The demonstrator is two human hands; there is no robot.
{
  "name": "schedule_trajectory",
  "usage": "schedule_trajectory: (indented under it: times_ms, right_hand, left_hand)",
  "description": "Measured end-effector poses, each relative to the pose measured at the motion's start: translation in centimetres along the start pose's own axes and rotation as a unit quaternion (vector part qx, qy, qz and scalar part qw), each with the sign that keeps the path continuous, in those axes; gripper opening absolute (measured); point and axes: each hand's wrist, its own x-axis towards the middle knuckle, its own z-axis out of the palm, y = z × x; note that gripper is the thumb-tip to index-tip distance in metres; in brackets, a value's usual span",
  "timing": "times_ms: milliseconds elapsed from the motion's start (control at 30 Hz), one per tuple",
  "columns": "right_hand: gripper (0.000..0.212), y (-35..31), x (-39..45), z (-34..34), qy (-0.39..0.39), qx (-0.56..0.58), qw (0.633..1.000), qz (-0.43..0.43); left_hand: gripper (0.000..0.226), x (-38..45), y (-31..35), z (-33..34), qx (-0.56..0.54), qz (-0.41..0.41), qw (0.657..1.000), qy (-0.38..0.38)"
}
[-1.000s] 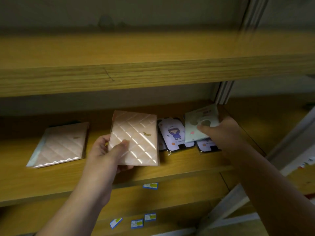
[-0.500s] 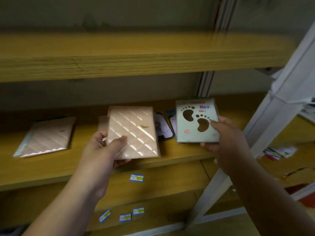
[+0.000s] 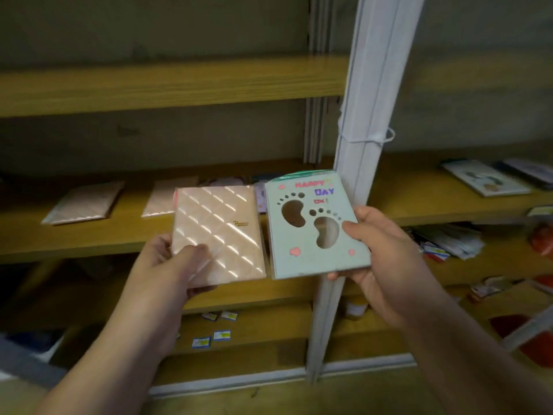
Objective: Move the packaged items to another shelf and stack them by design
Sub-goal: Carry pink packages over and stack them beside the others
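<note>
Dim light falls on wooden shelves (image 3: 167, 94) before a grey wall (image 3: 155, 25); a white upright post (image 3: 368, 121) rises behind.

Single head-worn wide-angle view, forward and slightly down, close on wooden shelves (image 3: 167, 91) at arm's reach.

A white upright post (image 3: 368, 145) stands between the two bays — just behind the footprint package (image 3: 311, 235). The right bay's shelf (image 3: 419, 190) is bare near the post; packages (image 3: 486, 178) lie farther right.
</note>
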Motion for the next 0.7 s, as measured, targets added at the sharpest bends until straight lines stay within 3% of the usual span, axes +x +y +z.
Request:
schedule_trajectory:
  times_ms: [200, 400, 533, 700]
  right_hand:
    - [0.023, -2.8, -4.7, -8.0, 0.015, -0.022, 1.000, -0.008]
    - [0.029, -4.9, -6.0, -15.3, 0.113, 0.010, 0.993, -0.012]
    - [0.014, -5.7, -4.9, -19.9, 0.179, 0.029, 0.983, -0.005]
    - [0.036, -6.1, -3.7, -26.0, 0.152, 0.038, 0.985, -0.066]
  left_hand:
    - [0.024, -6.4, -1.2, 6.5, -0.008, 0.010, 1.000, -0.025]
    - [0.029, -9.6, -2.3, 13.8, 0.011, -0.029, 0.996, -0.081]
    - [0.027, -9.8, -3.1, 18.7, 0.017, -0.054, 0.992, -0.111]
    - [0.025, -7.8, -4.9, 25.3, 0.025, -0.060, 0.988, -0.139]
